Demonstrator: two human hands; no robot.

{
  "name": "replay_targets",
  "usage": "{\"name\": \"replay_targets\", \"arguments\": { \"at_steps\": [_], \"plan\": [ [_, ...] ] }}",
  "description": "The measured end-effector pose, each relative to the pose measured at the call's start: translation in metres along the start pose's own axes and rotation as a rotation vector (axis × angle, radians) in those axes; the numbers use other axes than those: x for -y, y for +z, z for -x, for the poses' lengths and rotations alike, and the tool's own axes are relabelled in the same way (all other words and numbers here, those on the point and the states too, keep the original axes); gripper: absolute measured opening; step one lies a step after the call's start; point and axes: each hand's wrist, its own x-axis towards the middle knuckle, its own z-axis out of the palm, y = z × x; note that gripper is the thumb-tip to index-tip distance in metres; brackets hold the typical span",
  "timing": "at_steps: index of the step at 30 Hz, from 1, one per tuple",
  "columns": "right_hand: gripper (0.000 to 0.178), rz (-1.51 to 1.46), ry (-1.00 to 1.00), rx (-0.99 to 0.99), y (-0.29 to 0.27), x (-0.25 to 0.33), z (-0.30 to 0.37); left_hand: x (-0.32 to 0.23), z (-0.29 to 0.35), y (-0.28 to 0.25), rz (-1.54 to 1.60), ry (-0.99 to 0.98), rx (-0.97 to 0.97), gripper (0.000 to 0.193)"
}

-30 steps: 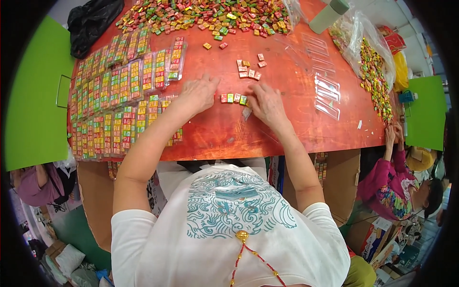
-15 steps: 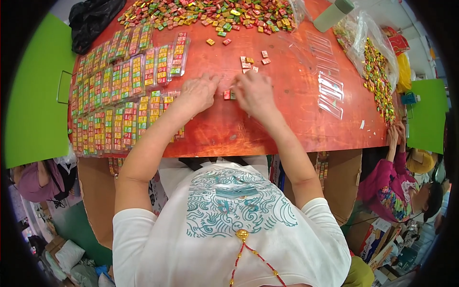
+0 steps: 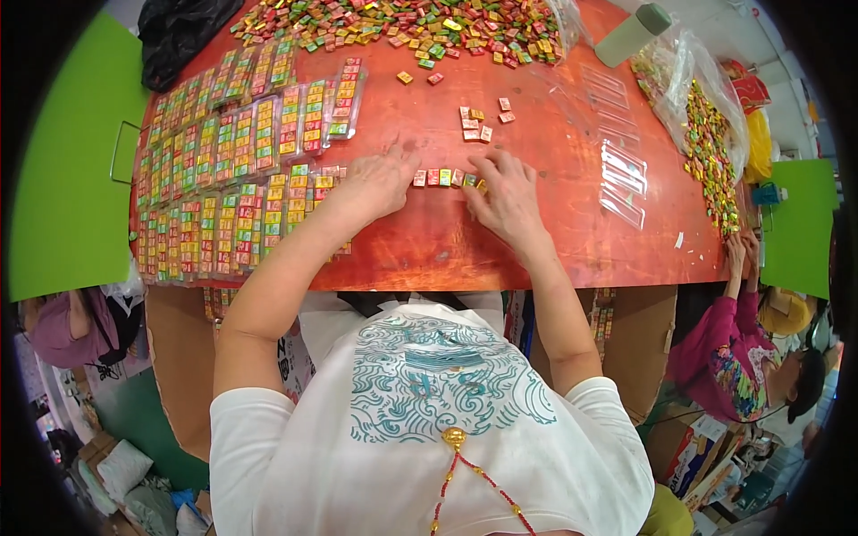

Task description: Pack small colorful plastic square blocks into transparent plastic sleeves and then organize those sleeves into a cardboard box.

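A short row of small box-shaped wrapped pieces (image 3: 445,178), coloured red, green and pale, lies across the red table between my hands. My left hand (image 3: 380,183) rests at the row's left end, its fingers stretched out and nothing visible in them. At the right end my right hand (image 3: 508,198) has its thumb and fingers around the last pieces, one of them yellow and partly hidden. A loose cluster of wrapped pieces (image 3: 470,124) sits just beyond the row. To my left lie several clear plastic trays (image 3: 265,134) filled with columns of the same pieces.
A large heap of wrapped pieces (image 3: 420,27) covers the table's far side. Empty clear trays (image 3: 623,170) lie at right, near a pale green bottle (image 3: 630,37) and a plastic bag (image 3: 693,80) with more pieces. A co-worker's hands (image 3: 742,248) touch the table's right edge.
My right hand has shifted right, uncovering more of the row, which now shows several pieces side by side. My left hand stays near the row's left end.
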Motion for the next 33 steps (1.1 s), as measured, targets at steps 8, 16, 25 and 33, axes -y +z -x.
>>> {"name": "replay_targets", "arguments": {
  "at_steps": [8, 16, 25, 33],
  "plan": [
    [0.034, 0.067, 0.004, 0.081, -0.019, -0.026, 0.064, -0.008, -0.002, -0.003, 0.103, 0.035, -0.002, 0.044],
    [0.032, 0.062, 0.076, 0.048, -0.010, -0.013, 0.018, -0.021, -0.008, 0.004, 0.170, 0.010, 0.014, 0.042],
    [0.028, 0.014, -0.005, 0.132, 0.023, -0.003, -0.011, -0.034, -0.016, 0.015, 0.178, -0.025, -0.039, 0.036],
    [0.023, 0.021, 0.056, 0.099, -0.002, -0.006, -0.005, -0.042, -0.022, 0.010, 0.223, 0.078, -0.149, 0.031]
  ]
}}
